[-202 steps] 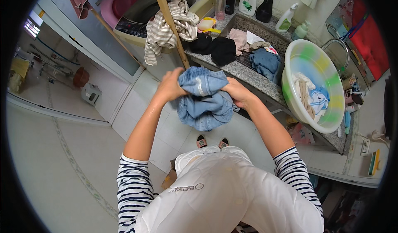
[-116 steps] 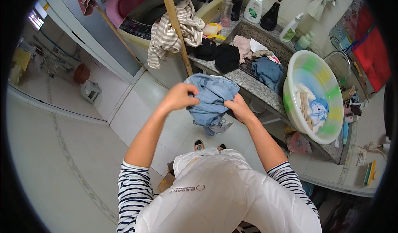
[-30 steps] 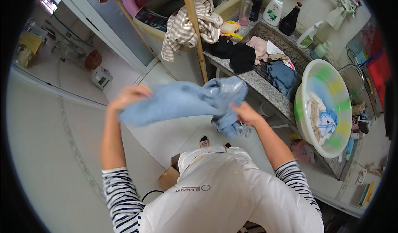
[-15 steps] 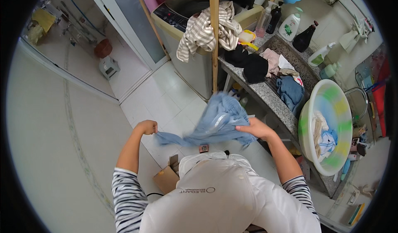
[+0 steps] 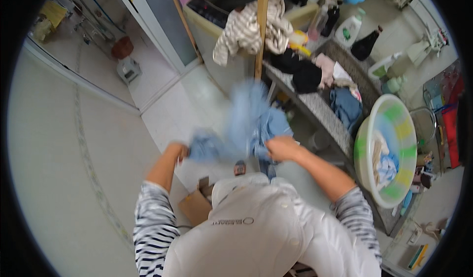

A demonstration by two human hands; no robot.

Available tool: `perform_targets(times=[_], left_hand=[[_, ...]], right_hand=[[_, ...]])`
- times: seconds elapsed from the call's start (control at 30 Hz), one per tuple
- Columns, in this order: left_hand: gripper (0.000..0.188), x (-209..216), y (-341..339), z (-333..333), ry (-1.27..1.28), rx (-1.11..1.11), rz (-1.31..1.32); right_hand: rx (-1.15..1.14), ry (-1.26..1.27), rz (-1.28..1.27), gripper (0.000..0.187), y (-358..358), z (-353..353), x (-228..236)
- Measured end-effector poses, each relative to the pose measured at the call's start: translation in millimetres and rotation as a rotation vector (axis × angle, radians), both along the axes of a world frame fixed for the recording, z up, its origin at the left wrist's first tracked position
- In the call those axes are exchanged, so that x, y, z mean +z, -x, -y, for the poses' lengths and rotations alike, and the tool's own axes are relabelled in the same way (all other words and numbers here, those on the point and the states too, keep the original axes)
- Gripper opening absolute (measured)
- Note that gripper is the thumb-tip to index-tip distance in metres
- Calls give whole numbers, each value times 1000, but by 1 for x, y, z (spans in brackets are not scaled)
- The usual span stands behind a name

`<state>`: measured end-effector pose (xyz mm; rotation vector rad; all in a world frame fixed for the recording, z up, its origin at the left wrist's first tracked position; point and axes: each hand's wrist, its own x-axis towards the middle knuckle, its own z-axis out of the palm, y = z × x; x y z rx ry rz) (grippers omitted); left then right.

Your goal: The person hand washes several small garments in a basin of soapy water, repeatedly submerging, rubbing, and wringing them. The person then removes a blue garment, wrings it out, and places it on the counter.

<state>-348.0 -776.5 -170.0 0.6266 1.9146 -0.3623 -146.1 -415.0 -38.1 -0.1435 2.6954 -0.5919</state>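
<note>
A light-blue garment, blurred by motion, hangs in the air in front of me; which kind of garment it is I cannot tell. One end is gripped by my left hand, closed on the cloth. My right hand is closed on the other end, close to the edge of the stone counter. Between the hands the cloth billows up and away from me.
Right of me, a granite sink counter carries wet clothes, several bottles and a big green-and-yellow basin with laundry. Ahead stand a wooden post and a washing machine with a striped cloth. A cardboard box lies by my feet.
The light-blue garment has swung and bunched differently, its middle rising away from me. My right hand has moved left, nearer my left hand. Both hands still hold the cloth.
</note>
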Motion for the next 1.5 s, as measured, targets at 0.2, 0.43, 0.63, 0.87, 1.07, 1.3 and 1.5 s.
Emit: perform_targets(times=[0.2,0.43,0.63,0.87,1.07,1.3,1.5], left_hand=[[47,21,-10,-9,-267,278,-312],[73,221,-96,-159,-1353,321,100],[30,236,-76,-163,-1443,665,204],[36,294,-58,-155,-1578,819,378],[63,263,-10,-92,-1117,361,-408],[68,254,-79,-184,-1155,405,-142],[40,253,-71,-191,-1235,748,481]], right_hand=[[33,473,77,43,12,-14,62],[169,624,120,47,59,-2,101],[-191,1113,-323,34,53,-34,83],[-351,868,-383,55,48,2,-8],[-498,1183,-404,28,57,-25,58],[-243,438,-423,52,57,16,134],[-315,841,-449,63,47,-14,99]])
